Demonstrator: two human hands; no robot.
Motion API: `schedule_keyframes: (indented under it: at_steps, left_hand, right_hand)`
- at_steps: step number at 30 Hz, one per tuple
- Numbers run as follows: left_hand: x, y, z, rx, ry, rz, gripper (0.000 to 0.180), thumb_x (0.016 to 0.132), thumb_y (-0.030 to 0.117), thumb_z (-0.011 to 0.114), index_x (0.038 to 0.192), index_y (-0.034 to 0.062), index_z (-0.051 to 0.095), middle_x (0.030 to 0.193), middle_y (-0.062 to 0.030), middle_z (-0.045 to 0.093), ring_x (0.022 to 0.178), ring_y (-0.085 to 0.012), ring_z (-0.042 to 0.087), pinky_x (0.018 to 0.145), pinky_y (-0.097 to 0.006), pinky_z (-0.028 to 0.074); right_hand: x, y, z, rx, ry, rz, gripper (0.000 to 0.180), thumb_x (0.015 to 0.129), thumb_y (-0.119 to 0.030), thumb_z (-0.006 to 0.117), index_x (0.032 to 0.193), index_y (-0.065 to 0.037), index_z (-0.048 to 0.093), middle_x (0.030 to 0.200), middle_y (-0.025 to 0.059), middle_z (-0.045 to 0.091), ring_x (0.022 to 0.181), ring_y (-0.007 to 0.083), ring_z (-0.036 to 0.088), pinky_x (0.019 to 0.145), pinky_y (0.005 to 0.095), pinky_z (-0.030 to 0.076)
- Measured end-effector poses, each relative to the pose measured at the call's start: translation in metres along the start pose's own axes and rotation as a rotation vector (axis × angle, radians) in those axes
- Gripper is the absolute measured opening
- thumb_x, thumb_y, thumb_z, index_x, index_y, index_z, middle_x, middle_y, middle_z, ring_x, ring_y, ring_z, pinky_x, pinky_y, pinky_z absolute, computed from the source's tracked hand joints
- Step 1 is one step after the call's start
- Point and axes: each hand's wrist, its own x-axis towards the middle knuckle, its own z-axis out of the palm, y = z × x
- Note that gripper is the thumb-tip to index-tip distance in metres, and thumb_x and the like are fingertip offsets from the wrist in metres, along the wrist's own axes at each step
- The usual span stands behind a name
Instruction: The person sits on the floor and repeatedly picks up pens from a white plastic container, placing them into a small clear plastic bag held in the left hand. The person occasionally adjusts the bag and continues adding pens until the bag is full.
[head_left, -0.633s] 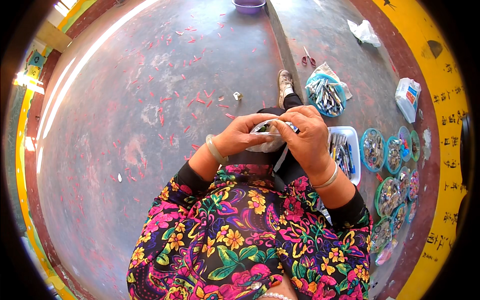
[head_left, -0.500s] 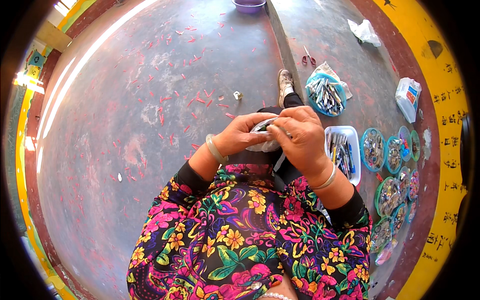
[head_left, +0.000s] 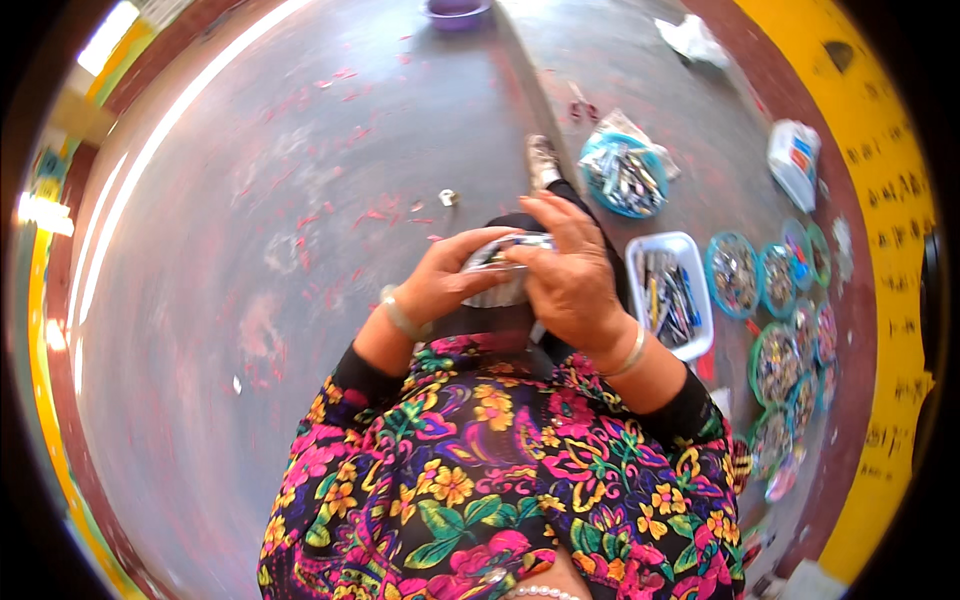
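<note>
Person seated on the concrete floor (head_left: 250, 200), head cam looking down; both hands meet in front of the chest over the lap; left hand (head_left: 445, 280) cups a small clear plastic bag (head_left: 492, 282) from below & the side, fingers curled round it; right hand (head_left: 570, 275) lies over the top, fingertips pinching the bag's upper edge, where something thin & metallic shows, too small to name; so both hands are closed on the bag, touching each other; bag sits between the palms, above the dark trouser leg, not resting on the floor.

Step in hand, as I judge it: working at the bag's mouth, filling or closing it; can't tell which. Next move calls for a steady pinch at the rim w/ the right fingers while the left keeps the bag upright so nothing spills.

Round about: white rectangular tray (head_left: 700, 330) of pens or similar thin sticks just right of the right wrist; round teal basket (head_left: 625, 178) w/ more of them farther ahead; row of small round dishes (head_left: 735, 275) w/ small bits along the right; red scraps (head_left: 375, 215) scattered on the floor; purple bowl (head_left: 457, 10) far off at the top.
</note>
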Motion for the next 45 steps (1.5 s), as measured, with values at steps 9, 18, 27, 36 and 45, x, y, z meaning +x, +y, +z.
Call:
schedule_keyframes:
  at_steps: [9, 18, 27, 36, 45]
  left_hand:
    - [0.003, 0.012, 0.009, 0.061, 0.041, -0.023, 0.038, 0.083, 0.002, 0.061, 0.12, -0.0028, 0.054, 0.114, -0.0088, 0.06, 0.103, -0.0134, 0.054, 0.09, -0.028, 0.043]
    - [-0.002, 0.006, 0.009, 0.002, 0.069, -0.015, 0.037, 0.086, 0.008, 0.059, 0.12, -0.0066, 0.052, 0.115, -0.0115, 0.059, 0.106, -0.0158, 0.054, 0.093, -0.028, 0.04]
    - [-0.002, 0.001, 0.009, 0.011, 0.061, -0.001, 0.038, 0.087, 0.01, 0.059, 0.12, -0.0064, 0.052, 0.114, -0.0113, 0.059, 0.105, -0.0159, 0.054, 0.092, -0.028, 0.04]
    - [-0.001, 0.009, 0.013, 0.004, 0.063, -0.026, 0.037, 0.087, 0.009, 0.059, 0.12, -0.0061, 0.052, 0.114, -0.0105, 0.06, 0.105, -0.0154, 0.054, 0.091, -0.027, 0.041]
    - [-0.004, 0.006, 0.013, 0.008, 0.081, -0.034, 0.037, 0.086, 0.008, 0.058, 0.12, -0.0059, 0.053, 0.114, -0.0102, 0.059, 0.105, -0.0151, 0.054, 0.091, -0.027, 0.041]
  right_hand:
    - [-0.016, 0.005, 0.0, 0.098, 0.131, 0.056, 0.019, 0.074, -0.008, 0.058, 0.091, -0.005, 0.065, 0.118, 0.015, 0.055, 0.117, 0.0303, 0.048, 0.096, 0.0409, 0.033]
    - [-0.142, 0.138, -0.012, -0.183, 0.413, 0.628, 0.024, 0.075, -0.006, 0.06, 0.1, -0.006, 0.062, 0.104, 0.0127, 0.06, 0.098, 0.0302, 0.055, 0.088, 0.0384, 0.043]
    - [-0.338, 0.213, 0.003, -0.429, 0.075, 1.362, 0.02, 0.066, -0.022, 0.065, 0.073, -0.003, 0.066, 0.078, 0.017, 0.065, 0.077, 0.0339, 0.062, 0.072, 0.0404, 0.048]
    - [-0.339, 0.219, 0.018, -0.594, -0.071, 1.456, 0.019, 0.068, -0.018, 0.064, 0.081, -0.004, 0.065, 0.081, 0.0182, 0.065, 0.083, 0.0363, 0.061, 0.075, 0.0445, 0.049]
    - [-0.339, 0.219, 0.02, -0.66, 0.067, 1.342, 0.023, 0.071, -0.023, 0.057, 0.084, -0.006, 0.066, 0.082, 0.0198, 0.065, 0.08, 0.0368, 0.062, 0.073, 0.0459, 0.048]
